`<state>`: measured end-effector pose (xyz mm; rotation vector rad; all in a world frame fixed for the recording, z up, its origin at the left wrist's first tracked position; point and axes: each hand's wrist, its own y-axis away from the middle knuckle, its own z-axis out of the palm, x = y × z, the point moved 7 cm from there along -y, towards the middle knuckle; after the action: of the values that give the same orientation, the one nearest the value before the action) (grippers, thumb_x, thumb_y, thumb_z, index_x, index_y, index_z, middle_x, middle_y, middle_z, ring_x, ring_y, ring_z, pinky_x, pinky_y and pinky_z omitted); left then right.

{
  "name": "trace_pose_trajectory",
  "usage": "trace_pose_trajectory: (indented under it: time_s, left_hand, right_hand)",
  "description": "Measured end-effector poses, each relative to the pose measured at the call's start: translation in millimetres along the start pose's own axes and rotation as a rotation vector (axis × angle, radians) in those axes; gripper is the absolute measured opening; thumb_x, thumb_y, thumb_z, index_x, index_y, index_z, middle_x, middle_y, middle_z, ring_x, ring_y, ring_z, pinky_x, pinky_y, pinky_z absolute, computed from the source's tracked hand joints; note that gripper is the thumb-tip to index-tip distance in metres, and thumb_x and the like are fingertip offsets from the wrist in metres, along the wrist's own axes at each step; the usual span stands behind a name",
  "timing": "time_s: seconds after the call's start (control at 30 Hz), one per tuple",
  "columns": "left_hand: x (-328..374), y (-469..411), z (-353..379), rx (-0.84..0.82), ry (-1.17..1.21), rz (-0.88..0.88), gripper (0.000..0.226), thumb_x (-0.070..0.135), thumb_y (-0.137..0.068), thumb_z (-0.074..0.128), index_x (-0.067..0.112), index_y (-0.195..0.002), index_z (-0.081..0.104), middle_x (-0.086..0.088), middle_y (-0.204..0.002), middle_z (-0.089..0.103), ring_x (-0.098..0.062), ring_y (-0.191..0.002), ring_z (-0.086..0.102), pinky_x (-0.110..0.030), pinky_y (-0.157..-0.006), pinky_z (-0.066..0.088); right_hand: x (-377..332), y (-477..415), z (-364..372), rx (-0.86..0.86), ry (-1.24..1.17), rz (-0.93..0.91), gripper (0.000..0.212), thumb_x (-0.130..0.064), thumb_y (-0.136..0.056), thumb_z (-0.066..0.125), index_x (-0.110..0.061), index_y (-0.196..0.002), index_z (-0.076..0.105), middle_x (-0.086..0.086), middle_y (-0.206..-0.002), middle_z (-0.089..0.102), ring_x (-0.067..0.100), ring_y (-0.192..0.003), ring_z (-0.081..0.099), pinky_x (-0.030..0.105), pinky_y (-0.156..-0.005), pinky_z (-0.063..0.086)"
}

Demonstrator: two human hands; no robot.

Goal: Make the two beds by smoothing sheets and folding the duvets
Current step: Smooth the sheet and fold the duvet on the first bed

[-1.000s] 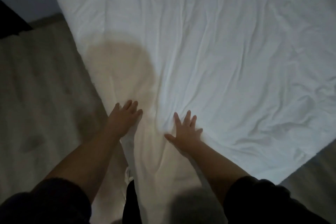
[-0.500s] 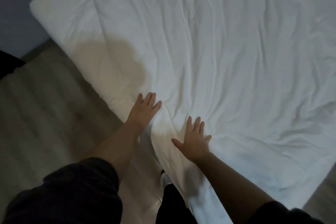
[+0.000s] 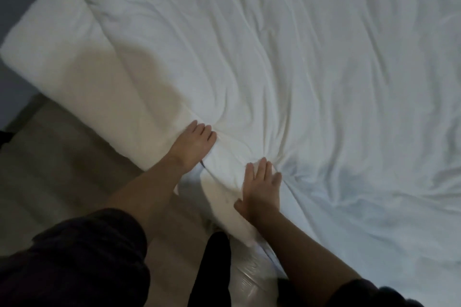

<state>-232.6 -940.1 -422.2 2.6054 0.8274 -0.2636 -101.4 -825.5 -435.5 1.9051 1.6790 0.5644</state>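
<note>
1. Seen from above in dim light: white duvet (image 3: 311, 82), heavily creased, spread over most of the bed and filling the upper and right parts of the view.
2. Along the duvet's left edge: bare strip of white mattress (image 3: 57, 40), running from upper left down toward the hands, partly under a brownish shadow.
3. Left hand (image 3: 193, 143): palm down on the near edge of the bed, right where the mattress strip meets the duvet's edge. Fingers (image 3: 207, 129) pressed together side by side, tips pushed into a bunched fold of cloth. Thumb hidden.
4. Right hand (image 3: 259, 189): flat on the duvet, just right of the left hand and nearer the body. Fingers straight and close together, thumb splayed out to the left, creases fanning out from the fingertips.
5. Between the 2 hands: raised ridge of white cloth (image 3: 229, 169), touching both.
6. Both forearms bare, reaching in from the bottom of the view out of dark sleeves (image 3: 87, 257).
7. Below the bed's edge: dark trouser leg (image 3: 215, 269), and just beside it something pale and shiny (image 3: 247, 281), too blurred to identify.
8. Left of the bed: pale wood-look floor (image 3: 50, 182). At upper left: grey wall (image 3: 17, 7).
</note>
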Motion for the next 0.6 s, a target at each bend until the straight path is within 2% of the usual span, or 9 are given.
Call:
trace_pose_trajectory:
  time_s: [0.03,0.07,0.1,0.17,0.23,0.4,0.53,0.6]
  left_hand:
    - [-7,-6,-5,-0.004,0.039,0.029,0.023,0.001,-0.066,0.066,0.004,-0.088,0.064,-0.015,-0.080,0.064,-0.032,-0.071,0.063,-0.038,-0.074,0.054]
    - [-12,-12,-12,-0.033,0.084,0.054,0.031,0.002,-0.056,0.076,0.007,-0.084,0.064,-0.012,-0.075,0.063,-0.030,-0.066,0.063,-0.034,-0.066,0.052]
    - [-16,-17,-18,-0.124,0.136,0.068,0.034,0.004,-0.058,0.077,0.009,-0.088,0.064,-0.010,-0.081,0.065,-0.029,-0.072,0.065,-0.032,-0.065,0.050]
    - [-16,-23,-23,-0.295,0.172,0.063,0.030,0.008,-0.079,0.062,0.015,-0.108,0.061,-0.006,-0.105,0.065,-0.027,-0.098,0.064,-0.033,-0.077,0.047]
    - [-20,-16,-25,-0.404,0.136,0.063,0.028,0.013,-0.086,0.055,0.018,-0.113,0.062,-0.005,-0.114,0.064,-0.027,-0.107,0.062,-0.035,-0.086,0.047]
    - [-9,44,-9,-0.530,0.171,0.139,0.029,0.021,-0.084,0.056,0.020,-0.111,0.065,-0.004,-0.112,0.066,-0.025,-0.106,0.063,-0.035,-0.089,0.048]
    - [13,63,8,-0.567,0.246,0.114,0.035,0.027,-0.082,0.061,0.021,-0.117,0.062,-0.003,-0.116,0.064,-0.024,-0.111,0.060,-0.037,-0.093,0.046]
    - [10,70,13,-0.532,0.239,0.087,0.040,0.028,-0.080,0.066,0.018,-0.118,0.059,-0.003,-0.119,0.059,-0.025,-0.112,0.057,-0.039,-0.092,0.046]
  right_hand:
    - [-5,-6,-9,0.028,-0.056,0.050,0.088,-0.038,-0.066,0.078,0.003,-0.136,0.044,0.037,-0.135,0.042,0.049,-0.120,0.046,0.055,-0.094,0.043]
    - [-7,-10,-18,0.077,-0.098,0.071,0.071,-0.026,-0.066,0.078,0.002,-0.127,0.052,0.029,-0.122,0.054,0.044,-0.107,0.055,0.047,-0.085,0.048]
    - [-5,-13,-24,0.060,-0.152,0.090,0.057,-0.019,-0.075,0.071,-0.002,-0.126,0.053,0.020,-0.118,0.057,0.038,-0.104,0.057,0.042,-0.082,0.049]
    - [4,-19,-36,0.038,-0.287,0.115,0.038,-0.017,-0.088,0.055,-0.013,-0.126,0.052,0.008,-0.118,0.061,0.029,-0.108,0.059,0.035,-0.086,0.048]
    - [5,-20,-38,-0.049,-0.367,0.070,0.038,-0.016,-0.088,0.052,-0.019,-0.127,0.053,0.005,-0.115,0.063,0.026,-0.107,0.061,0.032,-0.088,0.047]
    - [-31,-2,-21,-0.290,-0.216,-0.164,0.038,-0.012,-0.087,0.054,-0.012,-0.125,0.049,0.010,-0.128,0.053,0.027,-0.116,0.054,0.033,-0.095,0.045]
    - [-32,6,-7,-0.344,-0.158,-0.186,0.042,-0.017,-0.088,0.056,-0.013,-0.129,0.048,0.009,-0.135,0.048,0.026,-0.123,0.050,0.034,-0.098,0.043]
    - [-35,8,-3,-0.320,-0.172,-0.194,0.050,-0.027,-0.086,0.060,-0.017,-0.133,0.045,0.006,-0.136,0.047,0.024,-0.124,0.050,0.035,-0.098,0.043]
